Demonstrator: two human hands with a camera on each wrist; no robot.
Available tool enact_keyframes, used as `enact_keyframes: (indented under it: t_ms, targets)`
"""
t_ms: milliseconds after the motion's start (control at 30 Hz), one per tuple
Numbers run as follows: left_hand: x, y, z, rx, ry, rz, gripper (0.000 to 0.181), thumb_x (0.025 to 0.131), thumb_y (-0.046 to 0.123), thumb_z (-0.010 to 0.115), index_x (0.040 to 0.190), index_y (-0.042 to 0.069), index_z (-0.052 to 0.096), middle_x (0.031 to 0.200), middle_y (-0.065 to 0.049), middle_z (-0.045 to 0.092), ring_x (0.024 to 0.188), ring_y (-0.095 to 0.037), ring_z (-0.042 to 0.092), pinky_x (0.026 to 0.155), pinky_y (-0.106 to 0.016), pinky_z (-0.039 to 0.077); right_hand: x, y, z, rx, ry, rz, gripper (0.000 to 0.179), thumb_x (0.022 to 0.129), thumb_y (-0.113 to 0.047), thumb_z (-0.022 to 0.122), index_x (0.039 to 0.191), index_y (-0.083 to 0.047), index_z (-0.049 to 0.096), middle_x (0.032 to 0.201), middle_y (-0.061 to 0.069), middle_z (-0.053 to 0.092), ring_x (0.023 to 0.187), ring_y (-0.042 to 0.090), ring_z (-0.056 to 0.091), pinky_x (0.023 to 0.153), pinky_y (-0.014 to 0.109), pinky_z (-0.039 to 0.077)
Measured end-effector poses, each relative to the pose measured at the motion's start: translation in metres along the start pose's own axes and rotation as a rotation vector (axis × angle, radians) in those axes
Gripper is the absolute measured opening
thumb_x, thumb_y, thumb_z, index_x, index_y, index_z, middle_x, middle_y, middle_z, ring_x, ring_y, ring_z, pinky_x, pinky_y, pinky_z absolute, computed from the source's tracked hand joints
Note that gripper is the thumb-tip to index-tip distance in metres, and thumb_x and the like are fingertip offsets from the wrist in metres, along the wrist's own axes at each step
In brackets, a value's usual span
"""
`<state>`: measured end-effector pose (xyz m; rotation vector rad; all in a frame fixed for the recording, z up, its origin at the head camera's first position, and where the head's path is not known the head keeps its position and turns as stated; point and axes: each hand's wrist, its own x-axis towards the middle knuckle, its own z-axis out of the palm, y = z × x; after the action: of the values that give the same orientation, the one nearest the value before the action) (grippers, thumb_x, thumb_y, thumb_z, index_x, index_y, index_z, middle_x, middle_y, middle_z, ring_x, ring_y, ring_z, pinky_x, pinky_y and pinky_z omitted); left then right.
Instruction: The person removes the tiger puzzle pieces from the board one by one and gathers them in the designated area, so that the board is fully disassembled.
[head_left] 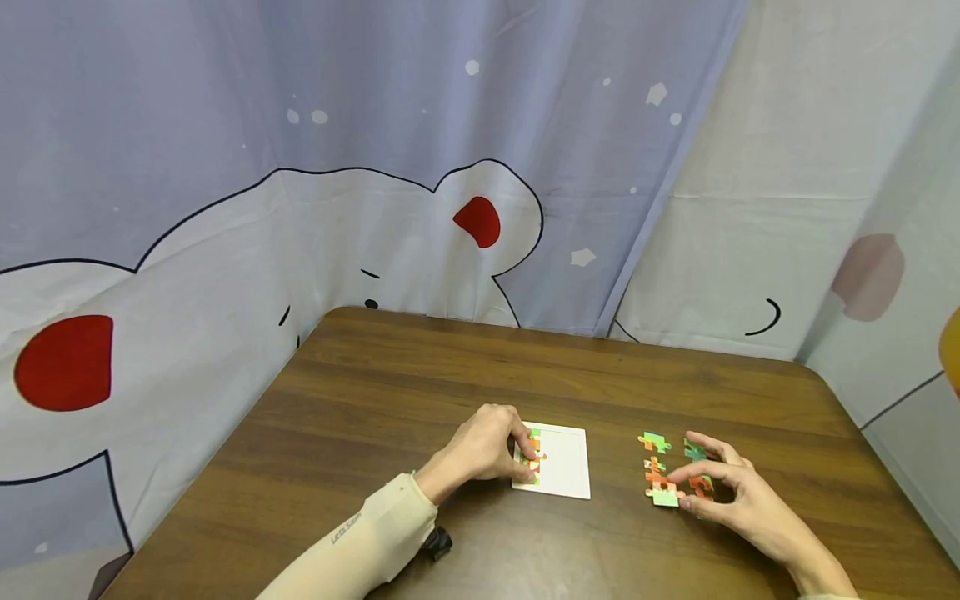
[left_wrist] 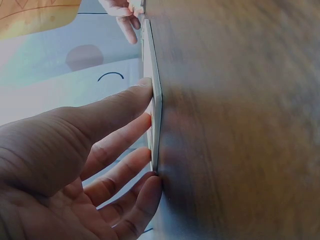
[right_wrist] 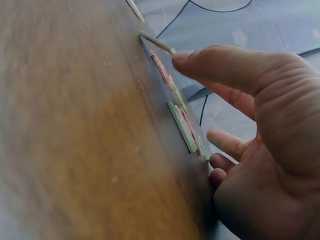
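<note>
A white square puzzle board (head_left: 564, 463) lies flat on the table, with joined orange and green jigsaw pieces (head_left: 535, 444) along its left side. My left hand (head_left: 486, 442) rests on that side, thumb and fingertips touching the pieces and the board's edge (left_wrist: 157, 107). To the right, my right hand (head_left: 738, 492) pinches the edge of a green and orange jigsaw piece (head_left: 664, 498) between thumb and index finger. In the right wrist view this piece (right_wrist: 156, 42) is tilted, one end raised at the thumb. The index fingertip is hidden there.
More loose jigsaw pieces lie around the right hand: one green and orange piece (head_left: 655, 442) farther back, a dark green one (head_left: 694, 450) and a red one (head_left: 702, 485) partly under the fingers. A printed curtain (head_left: 420, 242) hangs behind the brown wooden table (head_left: 360, 392).
</note>
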<state>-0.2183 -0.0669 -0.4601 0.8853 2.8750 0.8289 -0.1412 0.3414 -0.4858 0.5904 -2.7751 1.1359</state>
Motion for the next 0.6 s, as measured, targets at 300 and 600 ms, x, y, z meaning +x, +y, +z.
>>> enact_keyframes:
  t_ms: [300, 600]
  targets:
    - [-0.0005, 0.0015, -0.0015, -0.003, -0.002, -0.003, 0.024, 0.070, 0.034, 0.109, 0.081, 0.027, 0.089, 0.096, 0.017, 0.073, 0.092, -0.004, 0.067, 0.085, -0.025, 0.057, 0.0018, -0.0005, -0.0002, 0.004, -0.017, -0.001, 0.029, 0.092, -0.019, 0.093, 0.113, -0.035, 0.083, 0.174, 0.024, 0.034, 0.139, 0.056, 0.029, 0.095, 0.076, 0.031]
    - [-0.0003, 0.0017, -0.0013, -0.007, -0.008, -0.014, 0.024, 0.070, 0.034, 0.109, 0.081, 0.027, 0.089, 0.095, 0.017, 0.072, 0.092, -0.007, 0.067, 0.084, -0.025, 0.056, 0.0010, 0.0004, 0.0009, 0.017, -0.023, -0.010, 0.033, 0.089, -0.017, 0.094, 0.115, -0.034, 0.082, 0.176, 0.022, 0.029, 0.140, 0.059, 0.026, 0.098, 0.080, 0.025]
